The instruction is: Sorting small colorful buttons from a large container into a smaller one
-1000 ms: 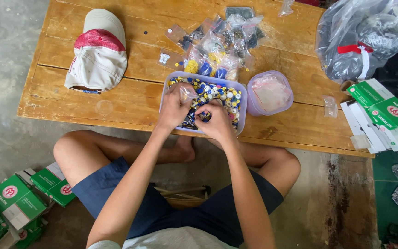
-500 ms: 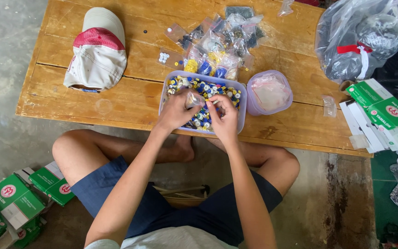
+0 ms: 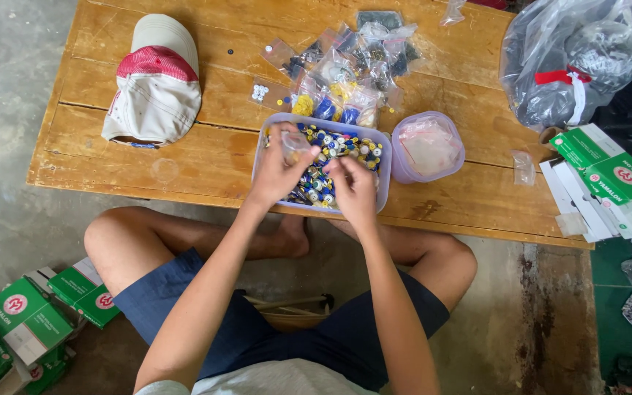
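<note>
The light is bright and soft, like daylight, and spreads evenly. Shadows are faint; a darker patch sits under the wooden table (image 3: pixel 184 157). The clear plastic bag (image 3: pixel 572 62) shines with white glare. The picture is sharp in the middle, and the edges bend a little.

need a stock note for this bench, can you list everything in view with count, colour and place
tub of small buttons: one, clear, buttons blue, yellow and white, table's near edge
small bag: one, clear, in the left hand
lid: one, pale purple, right of the tub
filled bags: a pile, clear, behind the tub
cap: one, cream and red, table left
wooden table: one, brown
large bag: one, clear, far right
cartons: several, green and white, right edge and floor left
left hand: over the tub, holding the small bag
right hand: over the tub, fingertips pinched
</note>
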